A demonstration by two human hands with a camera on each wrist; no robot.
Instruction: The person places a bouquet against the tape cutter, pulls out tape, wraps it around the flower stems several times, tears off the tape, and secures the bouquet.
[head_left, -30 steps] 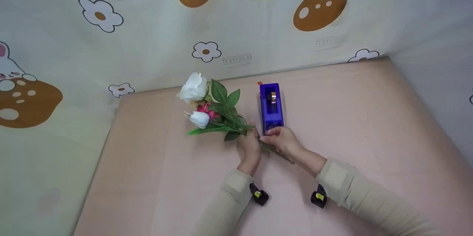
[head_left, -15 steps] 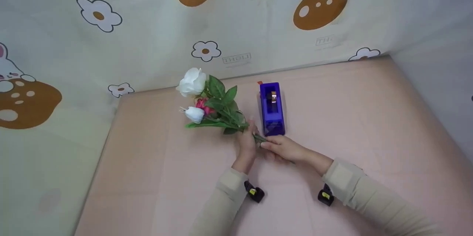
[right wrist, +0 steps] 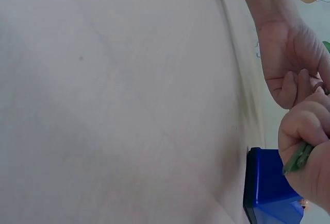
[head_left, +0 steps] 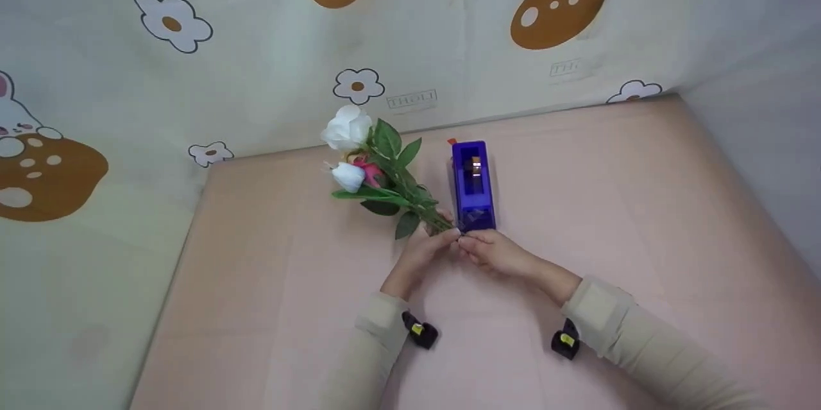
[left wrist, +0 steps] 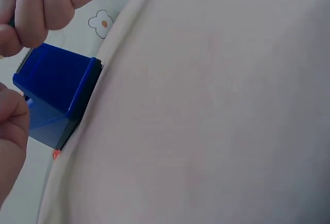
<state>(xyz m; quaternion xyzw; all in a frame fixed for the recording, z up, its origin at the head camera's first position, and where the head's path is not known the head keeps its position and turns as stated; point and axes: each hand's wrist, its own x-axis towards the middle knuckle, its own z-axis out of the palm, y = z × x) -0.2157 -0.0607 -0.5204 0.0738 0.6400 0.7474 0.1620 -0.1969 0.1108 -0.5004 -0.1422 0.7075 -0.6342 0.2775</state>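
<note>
Pale flower-printed wall point(head_left: 269, 70) behind pink tabletop point(head_left: 641, 205)

On the wall point(head_left: 256, 63), a faint boxed word point(head_left: 412, 99) in capitals reads roughly THOLI; its middle and last letters are blurred, so the spelling is uncertain. Farther right and higher on the same wall, a second box point(head_left: 566, 68) starts with TH, the rest too faint to read. Yellow patches point(head_left: 417, 329) on the black cameras point(head_left: 564, 350) are too small to read.
</note>
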